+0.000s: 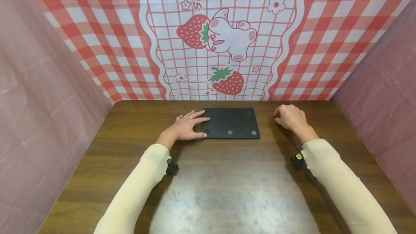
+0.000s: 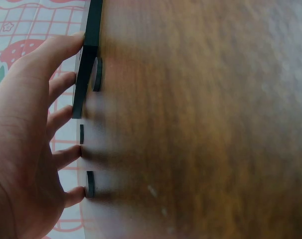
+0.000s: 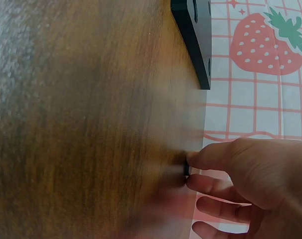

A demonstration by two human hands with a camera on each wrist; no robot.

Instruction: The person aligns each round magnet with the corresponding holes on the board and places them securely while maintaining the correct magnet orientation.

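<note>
Black plate (image 1: 230, 122); left hand (image 1: 186, 126) at its left end, fingers spread. Right hand (image 1: 291, 117) arched downward, fingers pinching a small disc (image 3: 186, 166) at the surface (image 1: 234, 169).

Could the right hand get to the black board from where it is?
Probably yes. The right hand is to the right of the black board, with only tabletop showing between them. It seems to pinch a small black piece, so it might need to let go first.

A curtained booth: red-and-white strawberry-print cloth (image 1: 232, 46) backs the far edge of a brown wood-grain desk (image 1: 227, 176); plain pink fabric (image 1: 45, 100) flanks both sides.
</note>
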